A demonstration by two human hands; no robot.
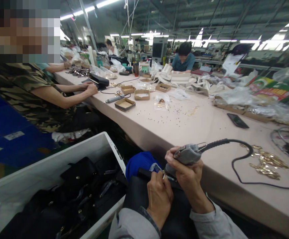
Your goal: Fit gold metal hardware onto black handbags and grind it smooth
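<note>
My right hand [190,176] grips a grey electric screwdriver [187,155], its cable running off its raised end to the right. The tool slants down toward a black leather bag [138,194] on my lap. Closed fingers of my left hand [160,194] hold the bag's upper edge, beside a small gold metal fitting [163,174]. The screwdriver's tip lies close to that fitting, but I cannot tell whether they touch. Part of the bag is hidden under my hands and sleeves.
A white bin [107,139] of black bags stands at my left. On the table [196,132] lie gold hardware [268,162], a phone [237,120], scattered screws and small cardboard boxes [125,105]. A co-worker in camouflage [52,93] handles a black item at the left.
</note>
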